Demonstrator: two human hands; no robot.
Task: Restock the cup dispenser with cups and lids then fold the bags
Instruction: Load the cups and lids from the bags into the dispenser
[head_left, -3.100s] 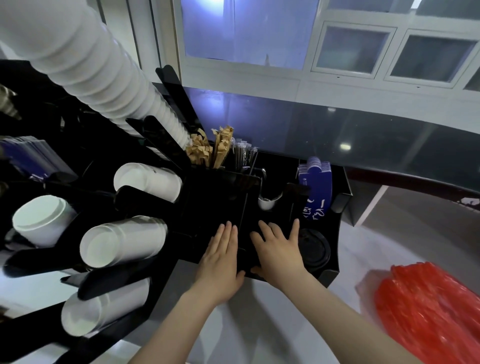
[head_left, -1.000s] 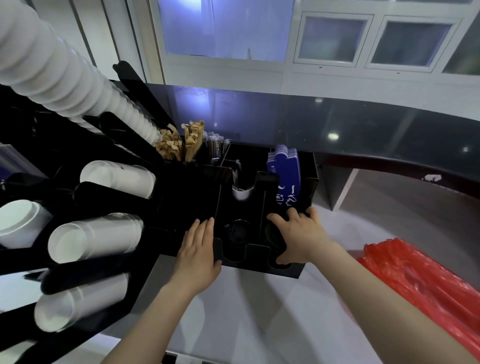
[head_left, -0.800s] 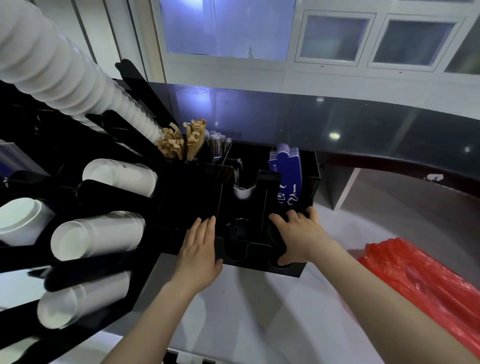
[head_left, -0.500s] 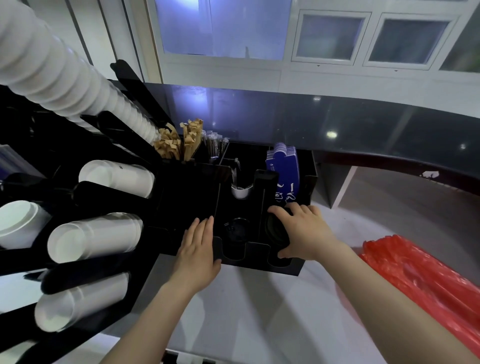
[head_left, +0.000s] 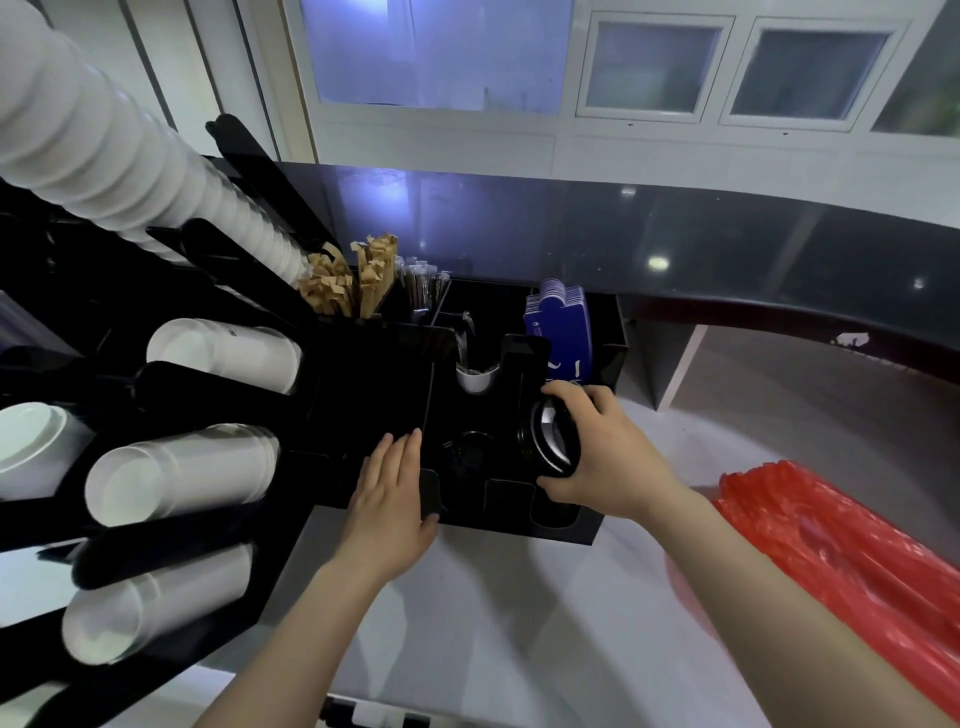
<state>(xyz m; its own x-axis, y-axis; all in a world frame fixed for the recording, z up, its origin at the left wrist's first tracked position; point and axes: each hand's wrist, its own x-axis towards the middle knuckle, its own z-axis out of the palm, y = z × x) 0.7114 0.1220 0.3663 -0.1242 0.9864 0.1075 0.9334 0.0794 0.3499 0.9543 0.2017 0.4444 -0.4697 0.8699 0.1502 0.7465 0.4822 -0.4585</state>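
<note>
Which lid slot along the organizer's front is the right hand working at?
The rightmost slot: the right hand grips black lids there.

2 hands: left hand (head_left: 390, 512), right hand (head_left: 605, 454). 1 black lid stack (head_left: 549, 441) in right grip. 1 red bag (head_left: 852, 551) right of it.

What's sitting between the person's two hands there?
In the head view, between the left hand and the right hand gripping black lids, lies an organizer slot with another dark lid.
</note>
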